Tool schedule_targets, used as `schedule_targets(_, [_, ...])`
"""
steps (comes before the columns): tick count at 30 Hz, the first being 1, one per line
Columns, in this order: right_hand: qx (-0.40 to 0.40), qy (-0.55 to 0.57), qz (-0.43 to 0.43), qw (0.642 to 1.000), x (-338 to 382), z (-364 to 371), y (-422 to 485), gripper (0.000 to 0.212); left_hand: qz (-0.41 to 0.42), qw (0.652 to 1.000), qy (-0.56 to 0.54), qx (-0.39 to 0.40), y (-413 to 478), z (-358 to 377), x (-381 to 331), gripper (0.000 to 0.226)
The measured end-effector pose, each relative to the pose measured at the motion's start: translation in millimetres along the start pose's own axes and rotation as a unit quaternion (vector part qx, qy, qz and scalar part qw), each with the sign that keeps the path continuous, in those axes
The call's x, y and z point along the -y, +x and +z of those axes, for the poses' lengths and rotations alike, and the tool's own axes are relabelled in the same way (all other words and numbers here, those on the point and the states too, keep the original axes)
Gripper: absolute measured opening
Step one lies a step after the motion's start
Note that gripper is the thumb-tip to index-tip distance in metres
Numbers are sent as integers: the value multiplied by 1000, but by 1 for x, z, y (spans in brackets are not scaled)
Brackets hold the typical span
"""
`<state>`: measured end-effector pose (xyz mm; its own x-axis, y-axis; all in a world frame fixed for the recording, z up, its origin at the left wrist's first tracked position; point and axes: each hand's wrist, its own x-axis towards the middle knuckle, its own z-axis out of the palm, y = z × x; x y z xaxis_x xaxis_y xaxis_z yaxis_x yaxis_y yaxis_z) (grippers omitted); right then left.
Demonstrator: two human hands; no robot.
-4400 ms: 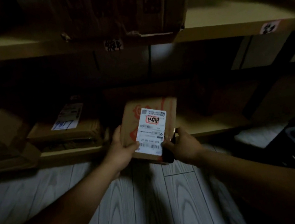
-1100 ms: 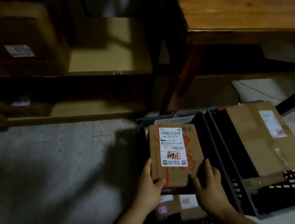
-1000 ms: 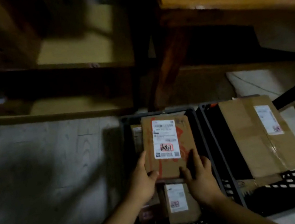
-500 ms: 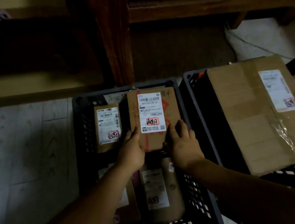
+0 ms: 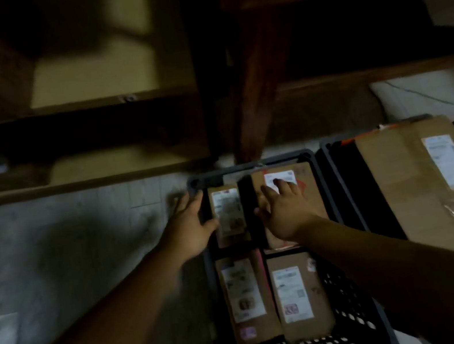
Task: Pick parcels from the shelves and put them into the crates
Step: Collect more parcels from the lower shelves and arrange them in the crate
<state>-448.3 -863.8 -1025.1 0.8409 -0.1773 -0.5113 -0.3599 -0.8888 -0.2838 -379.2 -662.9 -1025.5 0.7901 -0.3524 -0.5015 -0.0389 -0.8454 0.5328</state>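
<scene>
Dim view, smeared by motion.

The shelves [image 5: 90, 74] fill the upper left. Two pale boards show and the rest is lost in shadow; whatever lies at the far left of the lower board is only a blur. A dark wooden post [image 5: 254, 91] stands just right of them. The floor [image 5: 52, 257] is pale planking.

The big box [image 5: 423, 191] lies tilted across the right crate [image 5: 340, 182] and hides nearly all of it. Your right forearm covers the box's near corner. The left crate [image 5: 251, 163], black, sits just beside the right one, its near end cut off by the bottom edge.

Four parcels lie flat in the left crate, labels up, print unreadable:
- The parcel with red print [image 5: 310, 196] is in the far right corner, partly hidden under your right hand [image 5: 284, 210].
- The far-left parcel [image 5: 229, 217] lies beside it.
- The two near parcels [image 5: 297, 295] lie side by side.

Your right hand is spread over the red-printed parcel, fingers straight and reaching its label, gripping nothing — you can't tell whether it touches the cardboard. Your left hand [image 5: 190, 227] is spread loose over the left crate's left rim, thumb toward the far-left parcel — it holds nothing.
</scene>
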Motion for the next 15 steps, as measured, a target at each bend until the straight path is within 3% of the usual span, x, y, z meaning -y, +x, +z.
schedule_targets(5, [-21,4,5,1000,107,-10,22,70,-15,1000,13,-17,9,-108,85,75])
schedule_targets(9, [-12,90,43,995,188,-7,40,60,-16,1000,10,-6,22,-177,149,76])
schedule_targets(15, [-7,129,94,987,253,-16,70,69,0,1000,8,9,57,-245,175,77])
